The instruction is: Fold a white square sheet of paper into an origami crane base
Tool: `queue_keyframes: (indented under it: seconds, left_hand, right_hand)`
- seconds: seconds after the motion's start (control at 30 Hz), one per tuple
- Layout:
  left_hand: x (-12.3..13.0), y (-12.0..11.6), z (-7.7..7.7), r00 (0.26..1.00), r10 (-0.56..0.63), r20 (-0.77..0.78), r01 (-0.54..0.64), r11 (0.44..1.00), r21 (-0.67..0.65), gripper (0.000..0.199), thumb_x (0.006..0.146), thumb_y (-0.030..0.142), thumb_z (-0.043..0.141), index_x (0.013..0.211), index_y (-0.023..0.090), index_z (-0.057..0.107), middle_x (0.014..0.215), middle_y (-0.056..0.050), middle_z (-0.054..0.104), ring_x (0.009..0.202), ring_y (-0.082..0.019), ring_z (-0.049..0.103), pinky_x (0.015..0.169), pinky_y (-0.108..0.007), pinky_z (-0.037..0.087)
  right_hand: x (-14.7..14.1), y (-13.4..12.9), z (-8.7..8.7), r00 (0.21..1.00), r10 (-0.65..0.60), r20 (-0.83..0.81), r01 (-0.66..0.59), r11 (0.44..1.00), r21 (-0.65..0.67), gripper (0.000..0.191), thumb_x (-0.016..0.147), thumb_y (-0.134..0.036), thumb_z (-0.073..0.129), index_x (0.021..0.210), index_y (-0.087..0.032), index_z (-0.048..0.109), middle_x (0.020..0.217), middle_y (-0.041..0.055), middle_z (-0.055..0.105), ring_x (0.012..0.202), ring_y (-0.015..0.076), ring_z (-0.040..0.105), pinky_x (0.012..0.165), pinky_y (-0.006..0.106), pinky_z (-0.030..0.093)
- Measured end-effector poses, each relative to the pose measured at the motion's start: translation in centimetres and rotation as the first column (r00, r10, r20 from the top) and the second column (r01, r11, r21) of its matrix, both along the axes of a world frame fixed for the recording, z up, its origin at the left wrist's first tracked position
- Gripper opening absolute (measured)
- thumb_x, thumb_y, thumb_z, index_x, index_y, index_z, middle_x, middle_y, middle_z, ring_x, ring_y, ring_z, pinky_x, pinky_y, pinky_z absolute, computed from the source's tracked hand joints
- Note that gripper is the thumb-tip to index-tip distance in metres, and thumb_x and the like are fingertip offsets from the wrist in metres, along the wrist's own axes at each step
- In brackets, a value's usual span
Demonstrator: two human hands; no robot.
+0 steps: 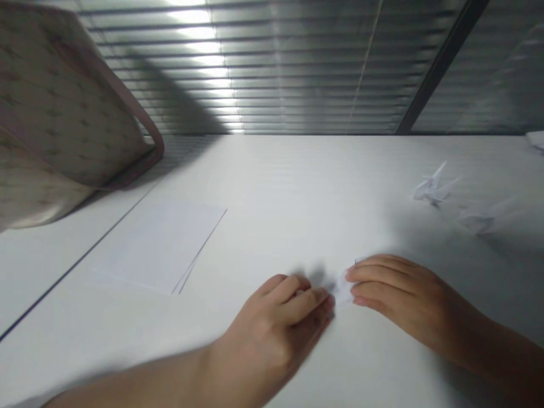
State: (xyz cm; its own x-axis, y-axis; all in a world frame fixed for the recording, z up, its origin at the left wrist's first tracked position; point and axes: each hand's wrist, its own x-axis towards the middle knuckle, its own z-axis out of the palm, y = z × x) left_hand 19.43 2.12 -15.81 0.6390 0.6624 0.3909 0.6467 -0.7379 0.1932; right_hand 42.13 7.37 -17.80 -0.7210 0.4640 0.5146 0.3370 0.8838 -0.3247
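A small piece of folded white paper lies on the white table, low and right of centre. My left hand presses in from the left, slightly blurred, with its fingertips at the paper's left edge. My right hand comes in from the right, its fingertips over the paper's right part. The two hands nearly meet and hide most of the paper, so its exact shape is hidden.
Two white origami cranes stand to the upper right. A thin stack of white paper sheets lies left of the hands. A patterned fabric bag with a pinkish trim looms at upper left, and window blinds run behind the table.
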Motion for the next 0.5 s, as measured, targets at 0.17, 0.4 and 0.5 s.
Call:
queue_keyframes:
  seconds: [0.17, 0.4, 0.5]
  left_hand:
    - [0.4, 0.0, 0.0, 0.999, 0.035, 0.035, -0.033, 0.996, -0.082, 0.019, 0.095, 0.018, 0.050, 0.096, 0.015, 0.068, 0.087, -0.003, 0.072, 0.079, -0.018, 0.061, 0.067, -0.033, 0.052]
    - [1.2, 0.2, -0.2, 0.938, 0.227, 0.260, -0.150, 0.946, -0.286, 0.010, 0.086, 0.020, 0.065, 0.078, 0.020, 0.071, 0.074, -0.001, 0.071, 0.074, -0.018, 0.057, 0.069, -0.034, 0.048]
    - [1.3, 0.3, -0.2, 0.926, 0.221, 0.305, -0.108, 0.931, -0.349, 0.010, 0.086, 0.016, 0.064, 0.078, 0.020, 0.070, 0.074, -0.001, 0.070, 0.071, -0.017, 0.056, 0.068, -0.033, 0.047]
  right_hand:
    - [-0.2, -0.2, -0.4, 0.993, -0.119, -0.009, 0.112, 0.959, -0.260, 0.008, 0.090, -0.016, 0.053, 0.088, -0.021, 0.059, 0.093, 0.0049, 0.065, 0.089, 0.0161, 0.063, 0.079, 0.028, 0.053]
    - [-0.6, -0.4, -0.5, 0.973, -0.229, -0.017, 0.200, 0.884, -0.423, 0.009, 0.088, -0.019, 0.055, 0.080, -0.023, 0.056, 0.098, 0.0049, 0.060, 0.094, 0.0178, 0.060, 0.080, 0.030, 0.049]
    - [-0.7, -0.4, -0.4, 0.974, -0.226, -0.023, 0.193, 0.878, -0.438, 0.008, 0.088, -0.019, 0.056, 0.081, -0.023, 0.055, 0.097, 0.0040, 0.060, 0.092, 0.0169, 0.060, 0.080, 0.030, 0.049]
